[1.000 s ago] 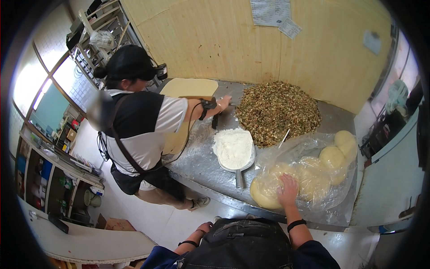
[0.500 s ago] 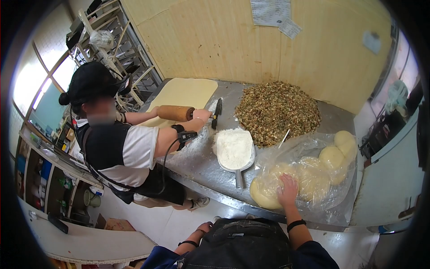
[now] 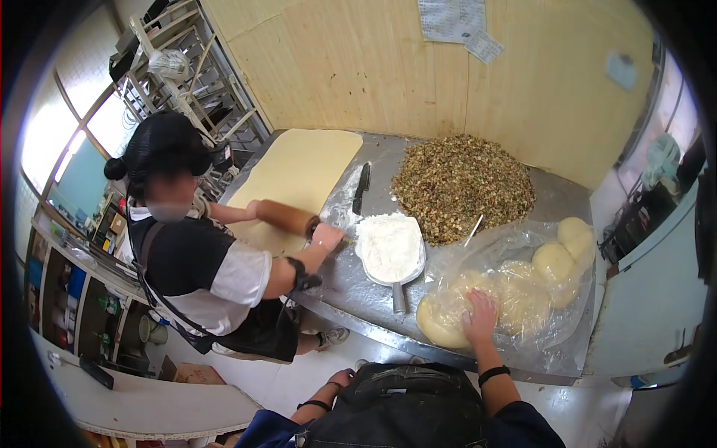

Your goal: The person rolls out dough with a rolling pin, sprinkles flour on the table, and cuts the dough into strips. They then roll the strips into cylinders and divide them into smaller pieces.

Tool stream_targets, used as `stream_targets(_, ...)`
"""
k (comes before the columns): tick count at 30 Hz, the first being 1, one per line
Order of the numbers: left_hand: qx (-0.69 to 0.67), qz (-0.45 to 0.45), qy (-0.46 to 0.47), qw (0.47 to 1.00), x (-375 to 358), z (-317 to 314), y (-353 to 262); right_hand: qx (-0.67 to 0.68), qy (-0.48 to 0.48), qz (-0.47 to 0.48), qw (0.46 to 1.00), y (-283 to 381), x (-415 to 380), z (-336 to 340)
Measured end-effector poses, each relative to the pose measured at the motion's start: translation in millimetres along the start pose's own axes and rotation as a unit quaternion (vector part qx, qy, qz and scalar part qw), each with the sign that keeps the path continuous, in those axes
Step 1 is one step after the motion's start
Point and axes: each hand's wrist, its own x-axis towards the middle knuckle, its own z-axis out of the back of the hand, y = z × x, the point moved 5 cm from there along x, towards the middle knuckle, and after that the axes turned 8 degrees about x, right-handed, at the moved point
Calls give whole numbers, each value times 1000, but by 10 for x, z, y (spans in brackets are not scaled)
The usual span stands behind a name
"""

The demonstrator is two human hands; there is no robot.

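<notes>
Plastic-covered dough (image 3: 478,295) lies under the right hand (image 3: 479,316), fingers (image 3: 478,300) spread flat, gripping nothing.

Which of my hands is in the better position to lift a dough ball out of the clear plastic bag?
Probably the right hand: it rests on the clear plastic bag over the pale dough balls. The left hand hangs low, off the steel table.

A single head-worn view is given, taken from above and aimed forward and steeply down through a fisheye lens with dark rounded corners. The steel worktable (image 3: 340,280) is seen close below, the wearer's own torso at the bottom edge, a wooden wall (image 3: 388,67) beyond.
</notes>
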Motion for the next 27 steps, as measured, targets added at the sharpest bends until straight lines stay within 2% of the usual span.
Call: stream_targets(27,2,17,19,1000,23,4,-1,0,6,-6,1000,25,20,15)
